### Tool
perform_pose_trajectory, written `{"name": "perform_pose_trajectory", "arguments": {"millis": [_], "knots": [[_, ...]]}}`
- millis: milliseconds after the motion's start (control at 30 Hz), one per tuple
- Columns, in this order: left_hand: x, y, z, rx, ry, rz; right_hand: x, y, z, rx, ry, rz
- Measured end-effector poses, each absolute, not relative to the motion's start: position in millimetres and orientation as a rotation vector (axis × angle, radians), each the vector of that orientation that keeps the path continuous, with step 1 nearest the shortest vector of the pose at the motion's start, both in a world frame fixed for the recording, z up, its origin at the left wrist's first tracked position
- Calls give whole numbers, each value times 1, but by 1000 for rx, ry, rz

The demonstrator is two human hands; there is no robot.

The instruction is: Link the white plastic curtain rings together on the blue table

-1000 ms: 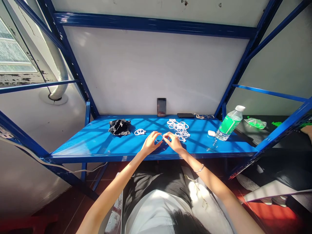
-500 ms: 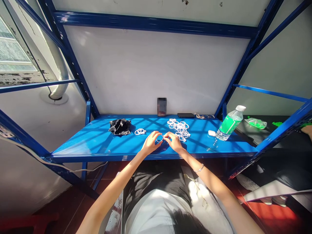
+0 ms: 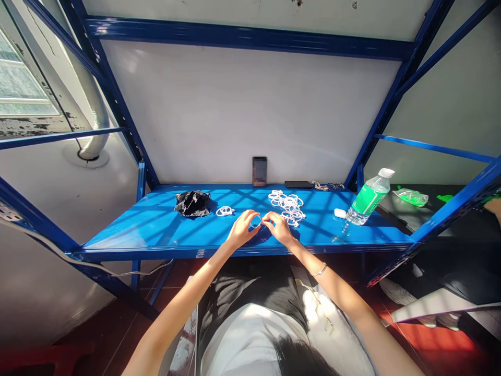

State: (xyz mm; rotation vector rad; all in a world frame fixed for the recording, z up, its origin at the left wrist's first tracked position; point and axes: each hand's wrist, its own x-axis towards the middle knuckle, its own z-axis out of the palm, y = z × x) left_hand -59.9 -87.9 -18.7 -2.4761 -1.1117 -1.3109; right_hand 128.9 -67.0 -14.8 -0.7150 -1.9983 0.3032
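My left hand (image 3: 245, 228) and my right hand (image 3: 277, 226) meet above the front part of the blue tabletop (image 3: 156, 230). Both are closed, fingertips pinched on a small, thin white ring (image 3: 256, 225) that shows between them. The fingers cover part of it. Just beyond my right hand lies a heap of white rings or loops (image 3: 287, 204), partly hidden by that hand. To the left of my left hand rests a smaller looped white bundle (image 3: 225, 211).
A crumpled black plastic bag (image 3: 192, 203) lies on the left. At the right stand a water bottle with a green label (image 3: 368, 198) and a small white case (image 3: 340, 213). A dark upright device (image 3: 260, 172) and a flat black phone-like object (image 3: 298, 185) are along the wall.
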Motion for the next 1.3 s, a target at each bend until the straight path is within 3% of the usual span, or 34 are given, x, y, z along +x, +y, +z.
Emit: {"name": "perform_pose_trajectory", "arguments": {"millis": [600,967,1300], "knots": [[-59,-88,-19,-2484,-1082,-1365,130,-69,-14,-686,-2008,211],[-62,-88,-14,-2594,-1175,-1786,131,-65,-19,-763,-1904,203],[-62,-90,-12,-2663,-1234,-1593,130,-75,-9,-669,-1965,135]]}}
